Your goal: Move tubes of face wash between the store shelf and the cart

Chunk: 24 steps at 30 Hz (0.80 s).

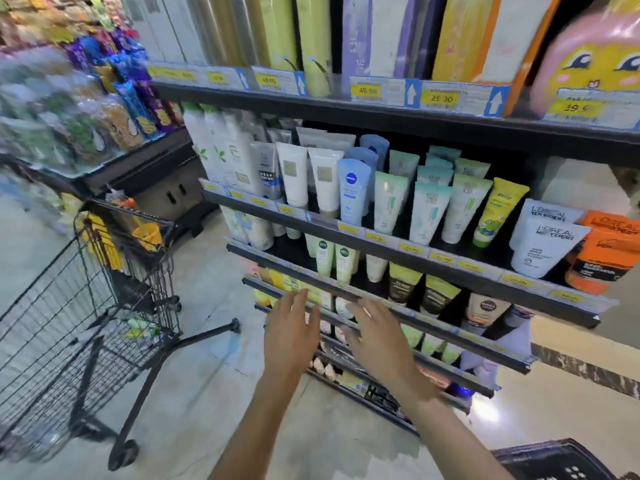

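Both my hands are empty, with fingers spread open, and they hover in front of the shelf (398, 242) of face wash. My left hand (291, 336) and my right hand (379, 341) are side by side, near the lower rails of this shelf. The tubes (429, 213) stand upright in rows above and beyond my hands, their long axis vertical, caps down. The nearest ones, the green-white tubes (334, 259), are just above my fingertips, between both hands, so either hand could reach them; I judge the left is slightly closer. The front rail of the shelf stands between my fingers and the tube bodies, so I think I must lift a tube up over it. The cart (86, 306) is to the left of the shelf, well apart from my left hand, and some items lie in it.
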Each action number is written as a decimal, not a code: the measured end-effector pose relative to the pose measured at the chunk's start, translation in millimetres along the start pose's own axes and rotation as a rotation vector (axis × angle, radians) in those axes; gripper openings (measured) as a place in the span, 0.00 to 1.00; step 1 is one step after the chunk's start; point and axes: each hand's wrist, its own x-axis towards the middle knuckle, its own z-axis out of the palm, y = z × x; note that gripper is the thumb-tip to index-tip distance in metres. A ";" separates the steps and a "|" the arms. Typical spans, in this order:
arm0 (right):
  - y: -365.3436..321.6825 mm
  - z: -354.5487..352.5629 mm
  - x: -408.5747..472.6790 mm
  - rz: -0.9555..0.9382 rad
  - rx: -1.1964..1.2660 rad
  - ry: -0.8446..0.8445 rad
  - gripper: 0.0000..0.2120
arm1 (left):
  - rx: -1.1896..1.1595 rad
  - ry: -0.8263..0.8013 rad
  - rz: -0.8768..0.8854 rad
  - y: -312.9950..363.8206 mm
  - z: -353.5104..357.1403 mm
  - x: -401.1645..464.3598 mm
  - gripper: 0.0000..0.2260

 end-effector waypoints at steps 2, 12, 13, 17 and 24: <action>-33.8 21.4 10.6 -0.053 0.014 -0.096 0.21 | 0.049 0.011 -0.056 -40.3 -19.2 -13.5 0.17; -252.8 123.0 75.0 -0.350 0.124 -0.262 0.22 | 0.137 0.178 -0.441 -245.1 -136.4 -93.0 0.21; -275.2 133.6 80.5 -0.379 0.122 -0.279 0.22 | 0.141 0.179 -0.497 -263.1 -147.3 -102.0 0.20; -351.1 176.8 96.6 -0.476 0.088 -0.385 0.24 | 0.150 0.162 -0.662 -329.8 -182.1 -128.1 0.21; -416.9 253.6 123.3 -0.516 0.056 -0.577 0.23 | 0.173 0.187 -0.788 -419.1 -215.5 -114.4 0.18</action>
